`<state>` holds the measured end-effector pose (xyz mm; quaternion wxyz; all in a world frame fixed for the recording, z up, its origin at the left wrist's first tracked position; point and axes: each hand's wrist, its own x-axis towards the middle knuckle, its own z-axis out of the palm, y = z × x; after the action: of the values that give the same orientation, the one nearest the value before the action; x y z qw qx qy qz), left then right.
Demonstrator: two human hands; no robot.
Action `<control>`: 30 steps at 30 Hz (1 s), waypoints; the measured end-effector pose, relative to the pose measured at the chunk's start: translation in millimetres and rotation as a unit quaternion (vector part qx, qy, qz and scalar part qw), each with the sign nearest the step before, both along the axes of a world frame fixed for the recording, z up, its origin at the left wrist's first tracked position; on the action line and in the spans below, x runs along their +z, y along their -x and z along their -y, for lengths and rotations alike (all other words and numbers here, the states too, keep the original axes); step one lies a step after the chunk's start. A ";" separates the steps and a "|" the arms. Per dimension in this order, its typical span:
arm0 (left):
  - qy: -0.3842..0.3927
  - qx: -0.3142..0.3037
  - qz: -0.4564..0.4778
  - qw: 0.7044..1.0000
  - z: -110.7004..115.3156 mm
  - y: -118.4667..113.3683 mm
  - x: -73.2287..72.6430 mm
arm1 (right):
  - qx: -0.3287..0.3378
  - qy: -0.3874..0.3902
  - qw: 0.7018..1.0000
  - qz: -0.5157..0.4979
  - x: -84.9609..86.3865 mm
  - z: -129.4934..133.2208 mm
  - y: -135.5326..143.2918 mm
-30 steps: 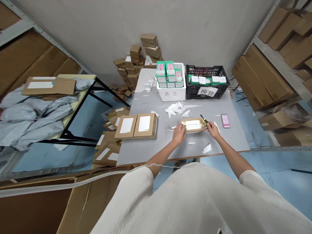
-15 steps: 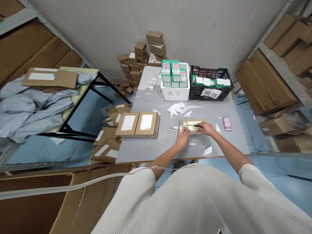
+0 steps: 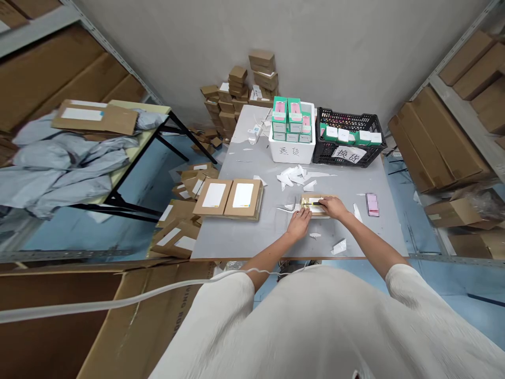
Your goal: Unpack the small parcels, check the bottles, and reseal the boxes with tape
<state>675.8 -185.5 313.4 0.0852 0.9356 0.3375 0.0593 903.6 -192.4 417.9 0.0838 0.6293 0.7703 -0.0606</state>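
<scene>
A small cardboard box (image 3: 319,213) with a white label and clear tape on top lies on the grey table. My left hand (image 3: 300,223) holds it at its front left corner, fingertips on the edge. In my right hand (image 3: 333,207) is a utility knife (image 3: 315,203), its dark handle gripped from the right and its front end lying over the taped top. I cannot see whether the blade is in the tape. Torn white paper scraps (image 3: 292,176) lie behind the box. A pink patterned phone-like item (image 3: 372,204) lies to the right.
Two labelled cardboard boxes (image 3: 228,210) sit on the table's left. A white bin (image 3: 292,152) with green-and-pink boxes and a black crate (image 3: 347,158) stand at the back. Grey mailer bags (image 3: 59,163) cover a side table. A white cable (image 3: 158,289) crosses in front of me.
The view has swung slightly left, so the table appears farther right. My right hand has slid the knife a little left across the box. My left hand stays at the same corner.
</scene>
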 end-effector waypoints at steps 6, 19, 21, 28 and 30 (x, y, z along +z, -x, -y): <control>0.002 -0.006 -0.004 1.000 -1.4 1.3 1.6 | 0.006 0.002 1.000 0.008 0.2 -1.5 0.1; 0.009 -0.002 -0.006 1.000 0.7 -0.3 2.6 | 0.031 -0.025 0.999 0.033 -15.6 -4.5 -1.0; 0.009 -0.002 -0.007 1.000 0.3 -0.6 2.5 | 0.037 -0.023 0.998 0.039 -16.2 -5.6 -1.0; 0.010 -0.005 -0.017 1.000 2.0 -0.1 6.4 | 0.050 -0.009 0.998 0.047 -9.7 -9.9 4.5; 0.009 -0.002 -0.019 1.000 2.5 -0.1 7.4 | 0.048 -0.007 0.998 0.050 -7.2 -10.3 6.1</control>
<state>676.0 -188.0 320.8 0.0869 0.9363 0.3381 0.0384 897.5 -182.1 410.7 0.1201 0.5943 0.7950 -0.0194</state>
